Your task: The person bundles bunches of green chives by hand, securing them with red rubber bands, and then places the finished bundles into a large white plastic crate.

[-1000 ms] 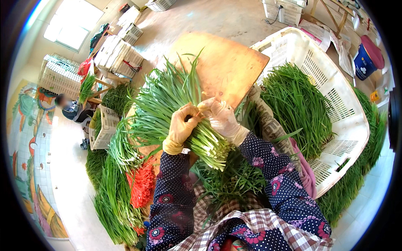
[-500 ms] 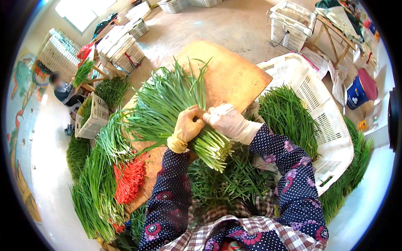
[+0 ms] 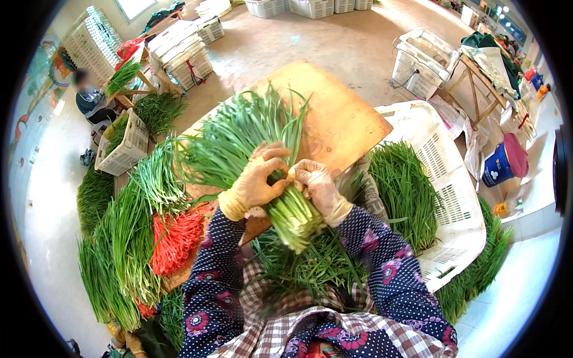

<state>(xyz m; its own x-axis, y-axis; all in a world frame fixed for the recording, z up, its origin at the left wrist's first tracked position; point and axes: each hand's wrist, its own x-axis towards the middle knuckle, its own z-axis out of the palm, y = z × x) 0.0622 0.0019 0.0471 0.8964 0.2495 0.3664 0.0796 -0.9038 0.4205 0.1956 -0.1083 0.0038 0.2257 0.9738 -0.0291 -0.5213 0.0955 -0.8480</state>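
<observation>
A bunch of greens (image 3: 293, 215) overhangs the near edge of the wooden board (image 3: 337, 116), the left hand (image 3: 255, 184) curled round it; the right hand (image 3: 317, 186) bends close beside, its grip unclear. Red ties (image 3: 172, 241) sit left, a white crate (image 3: 467, 230) right; crates (image 3: 312, 7) line the far floor (image 3: 340, 39).

- Left grip (image 3: 253, 180) on the green bundle (image 3: 233, 138): upper fingers (image 3: 272, 153) are blurred.
- Worktop (image 3: 337, 116) under the bundle: partly hidden.
- Seated person (image 3: 89, 102) beyond the bundle, leftward: head is blurred.
- Window (image 3: 134, 7) beyond the bundle: upper edge cuts it off.
- Another person's gloved hand (image 3: 134, 343), below left of the bundle: cut off.
</observation>
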